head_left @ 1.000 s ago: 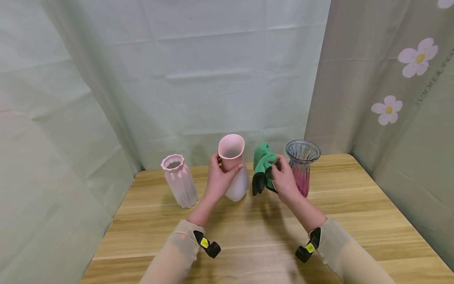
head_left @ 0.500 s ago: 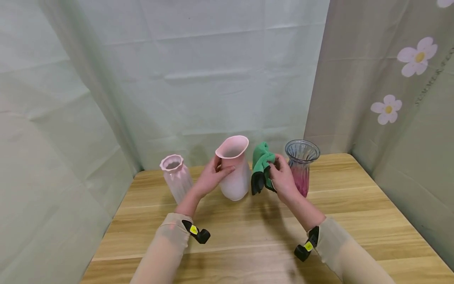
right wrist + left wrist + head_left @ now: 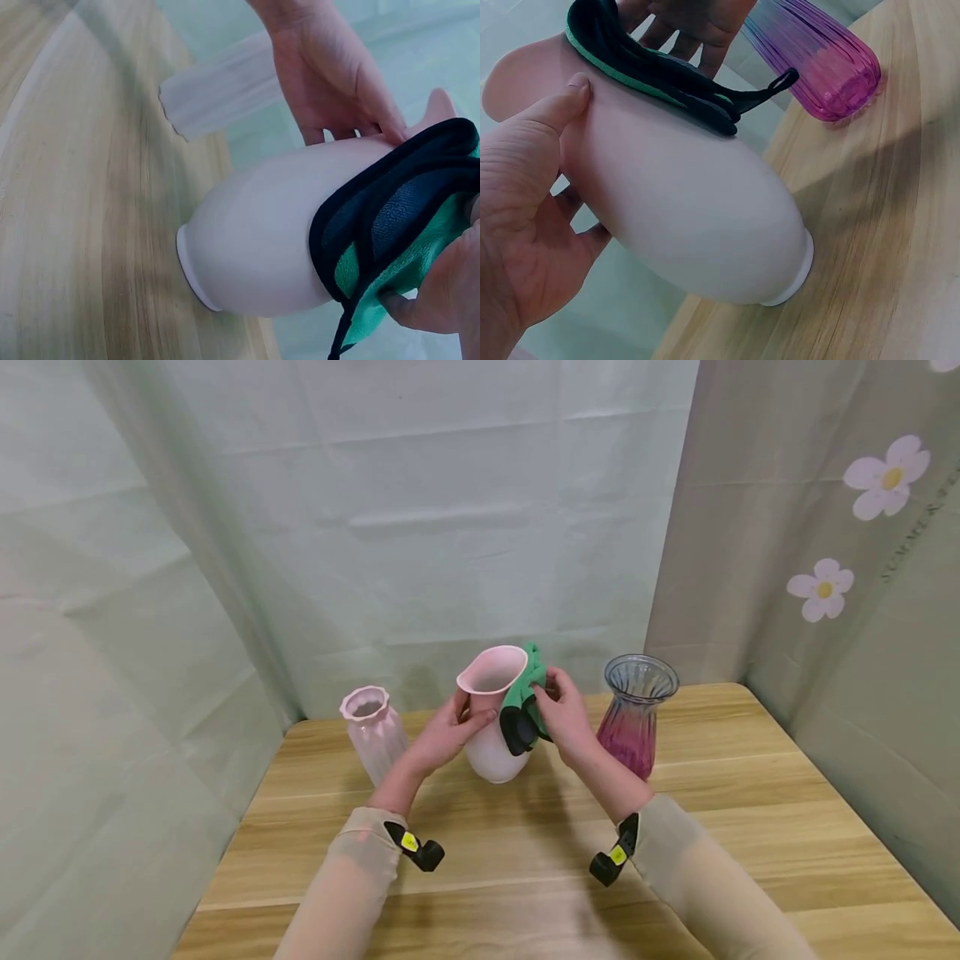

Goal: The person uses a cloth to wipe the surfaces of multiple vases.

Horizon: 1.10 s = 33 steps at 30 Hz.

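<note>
One pink-and-white vase point(image 3: 495, 762) stands on the table point(image 3: 495, 868), its neck gripped by the left hand point(image 3: 444, 732), while the right hand point(image 3: 567, 714) pinches a green cloth point(image 3: 527, 683) against its side; steady bracing and light, even pressure should suit best.

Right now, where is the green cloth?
In the head view, the green cloth is in the right hand, against the right side of the pink-rimmed middle vase.

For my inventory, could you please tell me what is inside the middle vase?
In the middle vase, only the pinkish inner wall shows. The vase's own front hides the bottom, so anything lying there cannot be seen.
</note>
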### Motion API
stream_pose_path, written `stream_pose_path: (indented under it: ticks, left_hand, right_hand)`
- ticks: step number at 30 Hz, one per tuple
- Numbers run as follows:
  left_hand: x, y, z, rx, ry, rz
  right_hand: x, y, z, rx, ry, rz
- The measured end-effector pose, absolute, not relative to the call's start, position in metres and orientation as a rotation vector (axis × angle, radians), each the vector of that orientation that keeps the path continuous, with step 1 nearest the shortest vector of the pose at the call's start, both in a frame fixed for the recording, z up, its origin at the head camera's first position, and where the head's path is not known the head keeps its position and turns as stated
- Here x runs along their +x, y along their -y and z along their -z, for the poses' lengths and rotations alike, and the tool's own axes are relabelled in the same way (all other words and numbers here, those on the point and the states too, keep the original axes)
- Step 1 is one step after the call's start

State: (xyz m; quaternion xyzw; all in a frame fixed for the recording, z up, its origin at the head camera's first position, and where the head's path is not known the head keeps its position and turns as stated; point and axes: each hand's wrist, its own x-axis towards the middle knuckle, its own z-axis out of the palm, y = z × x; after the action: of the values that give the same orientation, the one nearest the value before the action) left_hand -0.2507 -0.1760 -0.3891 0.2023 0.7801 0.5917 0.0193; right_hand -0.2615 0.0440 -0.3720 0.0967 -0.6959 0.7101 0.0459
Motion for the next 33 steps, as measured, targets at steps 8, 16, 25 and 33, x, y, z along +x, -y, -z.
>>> stream_pose_path:
  ticks: [8,16,25,33]
  left_hand:
    - [-0.25,0.175,0.389,0.655,-2.411,-1.846]
    - [-0.249,0.174,0.389,0.634,-2.431,-1.843]
    - [-0.249,0.176,0.39,0.598,-2.438,-1.818]
    - [-0.25,0.175,0.392,0.61,-2.441,-1.82]
  right_hand:
    - [-0.261,-0.041,0.376,0.288,2.145,-2.098]
    - [-0.259,-0.046,0.408,0.227,2.262,-2.021]
    - [-0.252,-0.05,0.458,0.02,2.173,-2.367]
    - [-0.253,-0.05,0.471,-0.059,2.149,-2.469]
